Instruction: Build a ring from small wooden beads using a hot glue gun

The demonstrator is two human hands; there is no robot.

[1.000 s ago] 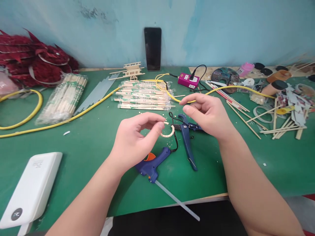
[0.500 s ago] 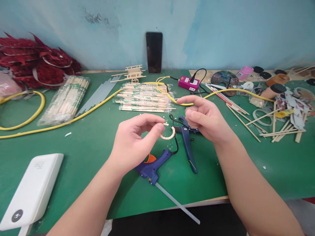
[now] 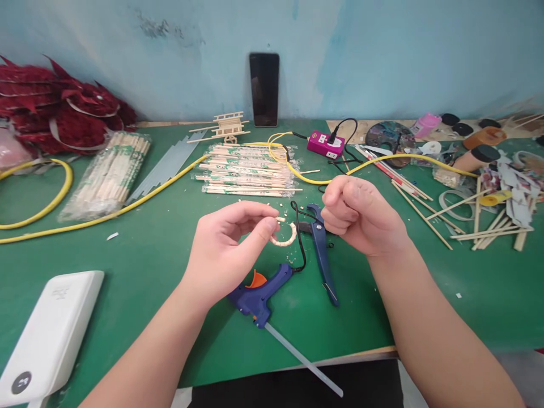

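Note:
Between thumb and fingers my left hand (image 3: pixel 232 243) pinches a small ring (image 3: pixel 288 240) built of short pale wooden pieces; a gap shows at its upper right. My right hand (image 3: pixel 361 215) is raised to the right of the ring, fingers curled and thumb pressed against the index finger; whether anything small is between them I cannot make out. Below my left hand lies a blue glue gun (image 3: pixel 263 294) with an orange trigger and a clear glue stick (image 3: pixel 304 360) out of its back. A blue-handled cutter (image 3: pixel 323 255) lies between the hands, with tiny wood crumbs nearby.
Packs of wrapped chopsticks (image 3: pixel 250 170) lie behind the hands, near a small wooden cart (image 3: pixel 229 126). A phone (image 3: pixel 264 90) leans on the wall. A yellow cable (image 3: pixel 161 190) crosses the table to a purple socket (image 3: pixel 325 144). A white power bank (image 3: pixel 55 328) is at left, loose sticks (image 3: pixel 488 232) at right.
My right index finger, stretched out before, has curled in against the thumb. The ring remains in my left hand, and the view has shifted slightly.

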